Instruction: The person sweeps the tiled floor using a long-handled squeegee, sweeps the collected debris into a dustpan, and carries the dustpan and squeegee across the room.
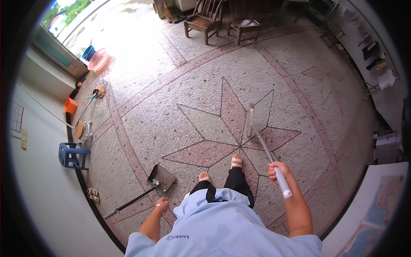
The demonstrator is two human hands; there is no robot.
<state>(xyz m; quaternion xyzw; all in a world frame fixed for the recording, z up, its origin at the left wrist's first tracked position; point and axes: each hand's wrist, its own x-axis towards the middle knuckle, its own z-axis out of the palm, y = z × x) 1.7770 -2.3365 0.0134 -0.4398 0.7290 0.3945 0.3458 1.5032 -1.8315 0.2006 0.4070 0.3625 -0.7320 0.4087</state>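
My right hand [278, 171] is closed round the grey handle of a long-handled floor tool [264, 141], a squeegee or a flat mop. Its narrow grey head [249, 119] rests on the terrazzo floor, over the inlaid star ahead of my feet. My left hand [163, 203] hangs low at my left side, apart from the dustpan; its fingers look curled, but their inner side is hidden. Just beyond it, a dark long-handled dustpan [167, 179] lies on the floor with some pale litter in it, its black handle [133, 202] pointing back to the left.
Along the left wall stand a blue plastic stool [68, 155], a round-topped stool [79, 129], an orange bin [70, 105] and a broom [99, 92]. A pink basin [98, 60] and blue bucket [88, 53] are by the doorway. Wooden chairs [203, 24] stand ahead; shelving lines the right wall.
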